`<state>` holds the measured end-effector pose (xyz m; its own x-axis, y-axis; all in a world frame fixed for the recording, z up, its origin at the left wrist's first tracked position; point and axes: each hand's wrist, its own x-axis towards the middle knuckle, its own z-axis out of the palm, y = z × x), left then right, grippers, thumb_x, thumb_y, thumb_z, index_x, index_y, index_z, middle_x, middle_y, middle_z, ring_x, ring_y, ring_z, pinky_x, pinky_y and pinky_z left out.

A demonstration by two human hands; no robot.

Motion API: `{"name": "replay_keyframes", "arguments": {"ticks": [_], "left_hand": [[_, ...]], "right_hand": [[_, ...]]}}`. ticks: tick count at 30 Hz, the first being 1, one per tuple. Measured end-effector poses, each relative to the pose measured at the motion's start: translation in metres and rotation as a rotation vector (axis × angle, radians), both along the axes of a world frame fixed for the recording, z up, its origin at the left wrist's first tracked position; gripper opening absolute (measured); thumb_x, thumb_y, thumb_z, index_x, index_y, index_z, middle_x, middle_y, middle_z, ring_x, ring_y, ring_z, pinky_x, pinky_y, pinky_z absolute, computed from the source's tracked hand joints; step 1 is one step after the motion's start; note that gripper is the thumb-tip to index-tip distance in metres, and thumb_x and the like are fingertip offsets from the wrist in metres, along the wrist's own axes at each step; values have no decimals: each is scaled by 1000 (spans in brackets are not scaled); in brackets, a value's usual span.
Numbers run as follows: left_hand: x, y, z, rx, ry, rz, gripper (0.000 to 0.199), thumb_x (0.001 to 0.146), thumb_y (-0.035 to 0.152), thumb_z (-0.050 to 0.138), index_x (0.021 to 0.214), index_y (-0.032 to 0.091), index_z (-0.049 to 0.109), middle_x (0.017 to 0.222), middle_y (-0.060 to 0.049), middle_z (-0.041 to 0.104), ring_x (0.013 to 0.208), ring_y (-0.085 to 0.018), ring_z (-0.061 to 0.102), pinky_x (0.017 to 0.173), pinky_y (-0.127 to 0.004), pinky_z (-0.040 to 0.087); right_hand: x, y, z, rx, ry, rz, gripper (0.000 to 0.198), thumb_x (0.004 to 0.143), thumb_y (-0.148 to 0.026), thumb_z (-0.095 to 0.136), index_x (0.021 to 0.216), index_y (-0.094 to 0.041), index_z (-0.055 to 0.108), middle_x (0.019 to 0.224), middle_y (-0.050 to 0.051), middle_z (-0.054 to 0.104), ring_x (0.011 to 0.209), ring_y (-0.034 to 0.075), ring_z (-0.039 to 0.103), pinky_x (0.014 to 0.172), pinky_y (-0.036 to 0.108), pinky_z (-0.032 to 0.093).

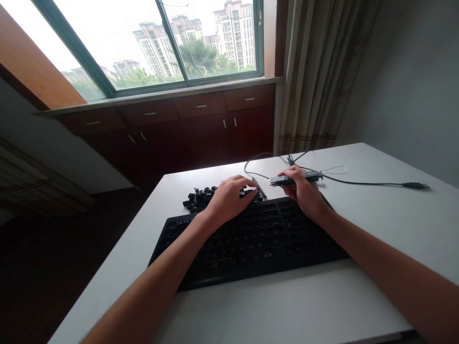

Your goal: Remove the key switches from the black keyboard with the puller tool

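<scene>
A black keyboard [247, 239] with its keycaps off lies across the table, its bare sockets showing. Over its far edge, my left hand [229, 196] reaches to a pile of black keycaps [201, 198]; thumb and forefinger are apart, and I see nothing held between them. A slim grey stick [259, 188] is just beyond those fingertips; I cannot tell if they touch it. Above the keyboard's far right part, my right hand [303, 188] is closed around a dark grey keyboard cleaning tool [312, 177], from whose right end a thin wire loop [335, 170] sticks out.
The keyboard's cable [366, 182] runs behind my right hand, with a bundled knot [291, 160] and a USB plug [415, 186] at the right. The white table [279, 306] ends at a far edge, before a dark red cabinet [190, 138] under the window.
</scene>
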<state>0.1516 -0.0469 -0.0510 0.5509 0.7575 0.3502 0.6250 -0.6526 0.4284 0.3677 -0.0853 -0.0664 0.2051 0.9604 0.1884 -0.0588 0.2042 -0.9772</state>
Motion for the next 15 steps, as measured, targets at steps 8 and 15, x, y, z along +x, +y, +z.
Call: {"name": "replay_keyframes", "arguments": {"ticks": [8,15], "left_hand": [[-18,7,26,-50,271,74,34,90,51,52,97,24,72,96,-3,70,82,-16,63,73,-28,46],[-92,29,60,-201,838,479,54,82,64,48,75,16,72,85,-15,72,78,-27,65,70,-34,48]], "right_hand": [[-5,-4,2,0,-214,-40,31,91,-52,58,95,-21,59,62,-2,62,53,11,53,49,23,40],[-8,-17,8,304,-667,66,34,94,-47,59,118,-25,67,102,5,72,89,20,68,81,34,53]]}}
